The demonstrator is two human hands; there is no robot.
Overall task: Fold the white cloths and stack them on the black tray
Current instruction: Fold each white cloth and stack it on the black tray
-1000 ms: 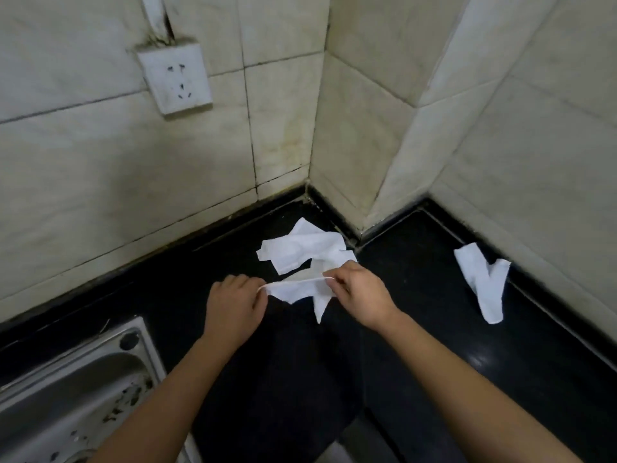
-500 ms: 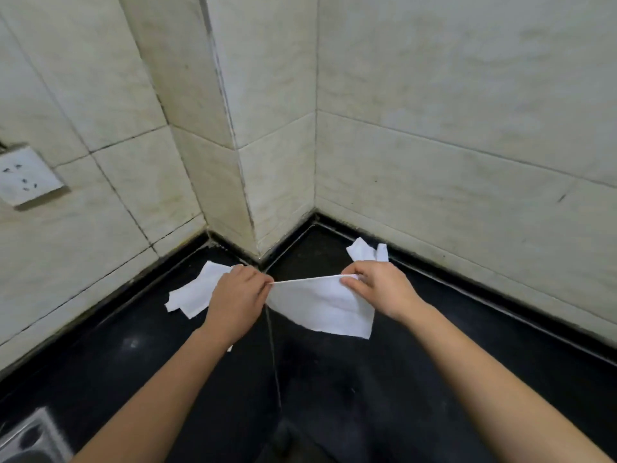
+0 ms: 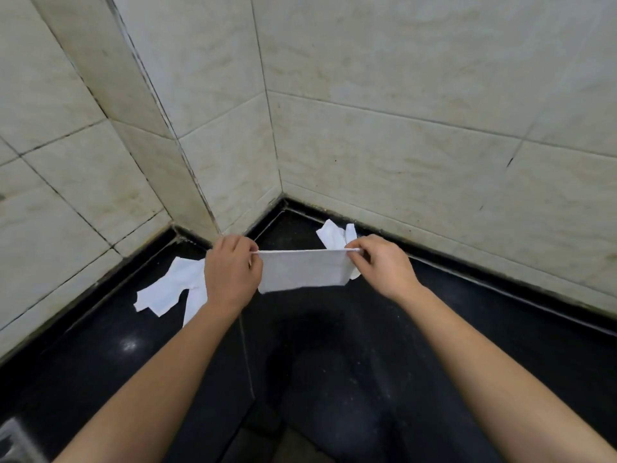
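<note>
We see no tray that we can tell apart from the black worktop (image 3: 334,362), and no container holding anything; all the cloths in view lie on or hang over that dark surface.

We take the held cloth (image 3: 302,270) as our landmark. It is white, stretched taut in the air above the worktop, in front of the tiled wall corner (image 3: 280,192). Its top edge runs straight from hand to hand, so its long axis lies left to right, and the rest of it hangs down from that edge, facing us. Its lower edge slants slightly, sitting lower at the left end.

Our left hand (image 3: 230,272) is curled closed at the cloth's left top corner, pinching it between thumb and fingers. Our right hand (image 3: 380,265) is likewise closed in a pinch on the right top corner, with the fingers folded in over the edge.

Left of the held cloth, partly hidden behind the left hand and forearm, a crumpled white cloth (image 3: 167,290) lies loose and unfolded on the worktop near the wall base. Just behind the held cloth's right end, another rumpled white cloth (image 3: 334,236) lies close to the wall.
</note>
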